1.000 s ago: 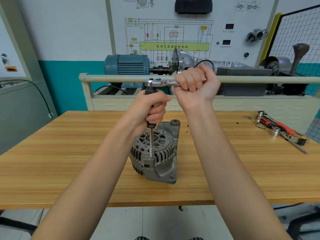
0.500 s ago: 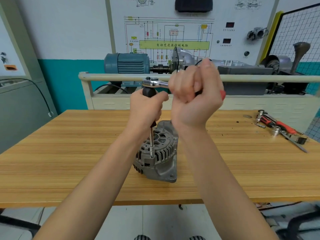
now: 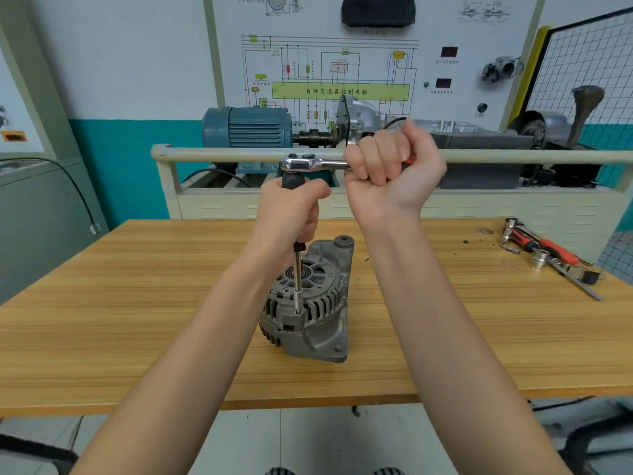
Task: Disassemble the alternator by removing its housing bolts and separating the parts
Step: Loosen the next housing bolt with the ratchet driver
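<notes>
A grey alternator (image 3: pixel 315 310) stands on the wooden table (image 3: pixel 137 303), finned housing facing up. A chrome ratchet wrench (image 3: pixel 308 163) sits on top of a long extension bar (image 3: pixel 298 279) whose tip rests on a housing bolt at the alternator's near rim. My left hand (image 3: pixel 291 210) is wrapped around the black grip of the extension, just under the ratchet head. My right hand (image 3: pixel 390 169) is closed on the ratchet's handle, to the right of the head, palm toward me.
Red-handled tools and loose sockets (image 3: pixel 544 252) lie at the table's far right. Behind the table runs a beige rail (image 3: pixel 212 154) of a trainer bench with a blue motor (image 3: pixel 246 126). A wall panel with a wiring diagram (image 3: pixel 339 90) stands behind.
My right hand has swung the ratchet handle back and forth: toward me half a second ago, now out to the right again. The left hand stays on the extension.
</notes>
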Motion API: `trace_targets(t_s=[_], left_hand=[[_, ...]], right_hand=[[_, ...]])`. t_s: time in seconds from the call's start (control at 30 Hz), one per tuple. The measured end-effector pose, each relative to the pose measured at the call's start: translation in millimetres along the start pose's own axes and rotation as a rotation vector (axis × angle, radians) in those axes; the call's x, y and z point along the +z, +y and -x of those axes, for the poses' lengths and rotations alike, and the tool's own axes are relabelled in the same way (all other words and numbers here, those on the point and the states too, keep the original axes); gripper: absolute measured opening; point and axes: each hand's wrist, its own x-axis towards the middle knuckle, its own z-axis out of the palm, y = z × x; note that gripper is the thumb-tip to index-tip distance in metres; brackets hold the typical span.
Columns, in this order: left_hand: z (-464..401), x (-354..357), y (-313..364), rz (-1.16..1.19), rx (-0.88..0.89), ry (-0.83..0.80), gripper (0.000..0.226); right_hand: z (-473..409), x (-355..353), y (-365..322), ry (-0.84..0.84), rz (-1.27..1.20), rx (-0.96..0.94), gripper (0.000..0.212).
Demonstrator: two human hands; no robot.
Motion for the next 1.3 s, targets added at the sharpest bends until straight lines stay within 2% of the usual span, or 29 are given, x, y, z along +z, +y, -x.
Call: trace_targets(t_s=[0.07, 0.13, 0.2, 0.27, 0.33, 0.4, 0.53, 0.6, 0.7, 0.87, 0.97, 1.03, 1.1, 1.17, 1.23, 1.3], left_hand=[[-0.1, 4.2, -0.2, -0.018, 0.021, 0.118, 0.043], [0.6, 8.7, -0.3, -0.049, 0.052, 0.194, 0.037], [3.4, 11.7, 0.1, -0.065, 0.092, 0.219, 0.027], [5.5, 11.1, -0.8, -0.093, 0.131, 0.221, 0.022], [5.6, 7.5, -2.5, -0.115, 0.146, 0.198, 0.027], [5.0, 1.5, -2.0, -0.08, 0.106, 0.086, 0.034], [0.1, -15.2, 3.4, -0.049, 0.057, -0.183, 0.039], [-1.1, -18.6, 5.2, 0.006, 0.027, -0.303, 0.039], [-1.6, -13.0, 4.2, 0.033, -0.009, -0.288, 0.044], [-2.6, -0.6, -0.5, 0.005, -0.002, -0.016, 0.042], [-2.8, 9.4, -2.3, -0.039, 0.047, 0.21, 0.038], [-1.8, 14.8, -3.2, -0.063, 0.087, 0.283, 0.039], [0.4, 16.6, -4.2, -0.094, 0.13, 0.284, 0.037], [3.2, 14.8, -5.7, -0.113, 0.166, 0.265, 0.035], [5.5, 9.8, -5.8, -0.097, 0.166, 0.218, 0.03], [6.5, 1.0, -3.9, -0.052, 0.132, 0.099, 0.034]], right_hand=[[15.6, 8.3, 10.3, -0.118, 0.187, -0.169, 0.055], [30.8, 15.4, 24.6, -0.227, 0.397, -0.416, 0.045], [43.7, 18.7, 36.9, -0.297, 0.597, -0.647, 0.034], [50.5, 20.4, 42.5, -0.342, 0.692, -0.739, 0.025], [48.7, 19.7, 39.0, -0.339, 0.646, -0.698, 0.027], [40.5, 17.8, 28.9, -0.317, 0.506, -0.566, 0.037], [12.1, 8.7, 3.2, -0.15, 0.21, -0.161, 0.057], [-2.6, 0.6, -3.0, -0.043, 0.026, 0.037, 0.06], [-16.6, -10.2, -3.5, 0.076, -0.181, 0.154, 0.059], [-4.4, -4.7, -0.8, 0.047, -0.094, 0.011, 0.057], [15.7, 6.1, 9.0, -0.073, 0.146, -0.177, 0.057], [30.4, 13.2, 20.3, -0.174, 0.358, -0.392, 0.049], [43.0, 17.2, 31.3, -0.266, 0.56, -0.622, 0.038], [50.6, 19.8, 38.0, -0.331, 0.676, -0.73, 0.029], [49.1, 19.2, 35.8, -0.338, 0.642, -0.69, 0.032], [40.2, 17.9, 25.8, -0.33, 0.489, -0.529, 0.043]])
